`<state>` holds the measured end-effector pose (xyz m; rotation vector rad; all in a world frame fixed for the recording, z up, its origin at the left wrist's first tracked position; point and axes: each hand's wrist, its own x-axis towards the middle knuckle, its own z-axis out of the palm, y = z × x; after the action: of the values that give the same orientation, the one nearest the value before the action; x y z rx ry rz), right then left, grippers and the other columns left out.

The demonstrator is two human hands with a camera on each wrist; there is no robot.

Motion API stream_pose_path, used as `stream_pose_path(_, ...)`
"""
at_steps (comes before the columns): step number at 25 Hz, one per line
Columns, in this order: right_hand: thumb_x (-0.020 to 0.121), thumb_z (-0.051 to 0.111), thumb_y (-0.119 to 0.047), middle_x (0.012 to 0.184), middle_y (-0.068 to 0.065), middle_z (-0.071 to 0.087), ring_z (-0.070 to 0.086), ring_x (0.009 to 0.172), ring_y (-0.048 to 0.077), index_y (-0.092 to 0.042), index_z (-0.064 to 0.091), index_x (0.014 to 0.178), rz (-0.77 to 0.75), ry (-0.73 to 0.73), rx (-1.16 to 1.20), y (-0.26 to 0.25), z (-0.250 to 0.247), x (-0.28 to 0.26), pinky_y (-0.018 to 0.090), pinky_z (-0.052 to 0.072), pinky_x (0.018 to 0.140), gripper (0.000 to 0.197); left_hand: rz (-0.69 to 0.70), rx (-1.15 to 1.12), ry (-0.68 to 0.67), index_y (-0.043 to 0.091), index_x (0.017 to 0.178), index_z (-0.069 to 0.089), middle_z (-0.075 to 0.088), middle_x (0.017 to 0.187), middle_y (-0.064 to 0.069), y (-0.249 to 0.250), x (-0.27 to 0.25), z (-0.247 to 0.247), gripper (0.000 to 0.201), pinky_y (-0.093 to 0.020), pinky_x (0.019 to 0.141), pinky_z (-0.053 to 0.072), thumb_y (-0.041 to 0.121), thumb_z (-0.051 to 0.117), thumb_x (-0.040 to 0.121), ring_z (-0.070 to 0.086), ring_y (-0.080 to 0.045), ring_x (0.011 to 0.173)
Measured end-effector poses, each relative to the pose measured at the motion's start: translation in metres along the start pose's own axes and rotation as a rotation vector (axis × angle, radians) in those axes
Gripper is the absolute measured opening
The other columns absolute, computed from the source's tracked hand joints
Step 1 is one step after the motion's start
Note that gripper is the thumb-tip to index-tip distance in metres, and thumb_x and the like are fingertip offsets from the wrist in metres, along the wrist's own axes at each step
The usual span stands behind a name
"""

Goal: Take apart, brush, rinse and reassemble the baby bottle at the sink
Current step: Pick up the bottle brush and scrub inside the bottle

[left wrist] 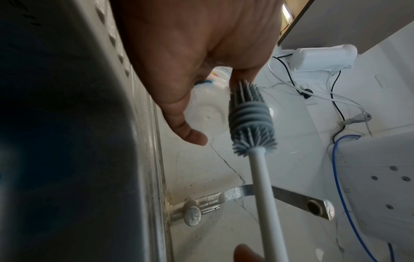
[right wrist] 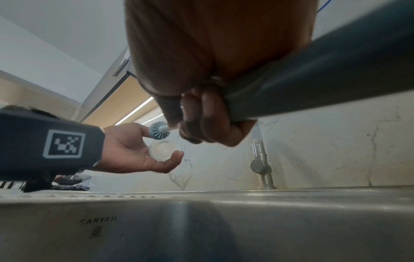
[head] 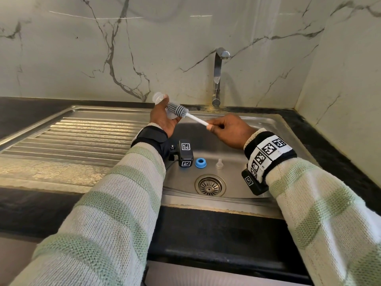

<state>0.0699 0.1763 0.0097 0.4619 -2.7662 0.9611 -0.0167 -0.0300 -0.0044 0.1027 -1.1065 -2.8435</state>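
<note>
My left hand (head: 162,121) grips the clear baby bottle (head: 157,98) above the sink's back left corner, mouth tilted up and away. The bottle's round base (right wrist: 163,148) shows between thumb and fingers. My right hand (head: 228,129) pinches the end of the bottle brush's white handle. The grey brush head (head: 178,110) lies outside the bottle, against its side and my left fingers (left wrist: 241,74). The blue screw ring (head: 200,163) and the clear nipple (head: 220,164) lie apart on the basin floor.
The steel sink (head: 268,120) has a drain (head: 209,185) near its front and a ribbed drainboard (head: 82,129) on the left. A chrome faucet (head: 218,79) stands behind the basin; no water is running from it. Black counter (head: 206,234) surrounds the sink, with marble walls behind and to the right.
</note>
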Motion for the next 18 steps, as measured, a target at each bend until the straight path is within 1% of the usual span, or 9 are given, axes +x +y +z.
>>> stream_pose_path(2,0.099,0.052,-0.029,0.074,-0.004,0.061,0.051,0.063,0.012,-0.019,0.066,0.124,0.005,0.04,-0.005,0.0019,-0.0016,-0.0001,0.023,0.04,0.055,0.03,0.003,-0.031,-0.019,0.009,0.135,0.043,0.051,0.135,-0.019,-0.0011,0.0015,-0.0019,0.044,-0.044,0.075,0.059,0.023,0.059,0.097,0.061,-0.035,0.107)
stream_pose_path(3,0.099,0.052,-0.029,0.074,-0.004,0.061,0.05,0.063,0.012,-0.018,0.066,0.124,0.007,0.033,-0.002,0.0025,-0.0019,0.0,0.023,0.04,0.055,0.03,0.004,-0.036,-0.025,0.01,0.135,0.043,0.05,0.137,-0.019,-0.0012,0.0017,-0.0029,0.043,-0.045,0.076,0.059,0.023,0.058,0.097,0.061,-0.036,0.109)
stream_pose_path(6,0.098,0.054,-0.03,0.075,-0.01,0.061,0.053,0.065,0.009,-0.019,0.063,0.128,-0.013,-0.027,-0.032,-0.0001,-0.0002,-0.0012,0.021,0.039,0.056,0.033,-0.022,0.017,0.0,0.007,0.137,0.041,0.051,0.136,-0.02,-0.0004,0.0014,-0.003,0.044,-0.044,0.07,0.061,0.025,0.054,0.099,0.061,-0.035,0.109)
stream_pose_path(9,0.099,0.054,-0.03,0.08,-0.009,0.064,0.056,0.07,0.012,-0.019,0.064,0.127,-0.032,0.007,-0.028,-0.0015,0.0015,-0.0002,0.02,0.044,0.059,0.032,-0.044,0.004,0.015,0.005,0.134,0.042,0.049,0.139,-0.022,0.0003,0.0019,-0.0003,0.036,-0.05,0.081,0.055,0.024,0.046,0.103,0.058,-0.037,0.111)
stream_pose_path(11,0.099,0.052,-0.029,0.077,-0.004,0.062,0.053,0.066,0.014,-0.018,0.066,0.123,-0.013,0.038,-0.013,0.0001,0.0011,0.0014,0.023,0.042,0.057,0.03,-0.034,-0.021,0.041,0.008,0.14,0.04,0.048,0.14,-0.021,0.001,0.0033,-0.0012,0.04,-0.05,0.08,0.053,0.024,0.043,0.103,0.054,-0.038,0.119)
stream_pose_path(12,0.1,0.052,-0.029,0.075,-0.003,0.061,0.051,0.064,0.013,-0.018,0.067,0.122,0.001,0.052,-0.013,0.001,0.0006,0.0016,0.024,0.04,0.055,0.029,-0.027,-0.031,0.051,0.01,0.142,0.038,0.047,0.139,-0.021,0.0019,0.0034,-0.0018,0.042,-0.05,0.08,0.052,0.025,0.043,0.103,0.052,-0.039,0.122)
stream_pose_path(14,0.099,0.052,-0.029,0.075,-0.005,0.061,0.051,0.064,0.012,-0.019,0.066,0.124,0.005,0.025,-0.011,0.0017,0.0002,0.0001,0.023,0.04,0.056,0.03,-0.022,-0.048,0.035,0.013,0.143,0.037,0.049,0.136,-0.02,0.0027,0.0035,-0.0032,0.045,-0.05,0.079,0.053,0.029,0.046,0.101,0.053,-0.039,0.12)
stream_pose_path(16,0.099,0.053,-0.03,0.076,-0.008,0.061,0.052,0.065,0.01,-0.02,0.064,0.126,-0.004,-0.003,-0.008,0.0009,-0.0001,-0.0009,0.022,0.04,0.056,0.031,-0.026,-0.024,-0.008,0.013,0.138,0.041,0.053,0.131,-0.02,0.0012,0.0007,-0.0015,0.045,-0.048,0.078,0.056,0.033,0.051,0.1,0.057,-0.037,0.114)
stream_pose_path(18,0.099,0.052,-0.029,0.073,-0.006,0.059,0.049,0.062,0.011,-0.019,0.066,0.123,0.004,0.038,0.001,0.0003,0.0003,0.0008,0.022,0.039,0.054,0.029,-0.012,0.024,-0.014,0.013,0.132,0.045,0.055,0.133,-0.018,-0.0003,-0.0013,0.0012,0.038,-0.046,0.081,0.056,0.03,0.053,0.099,0.059,-0.037,0.116)
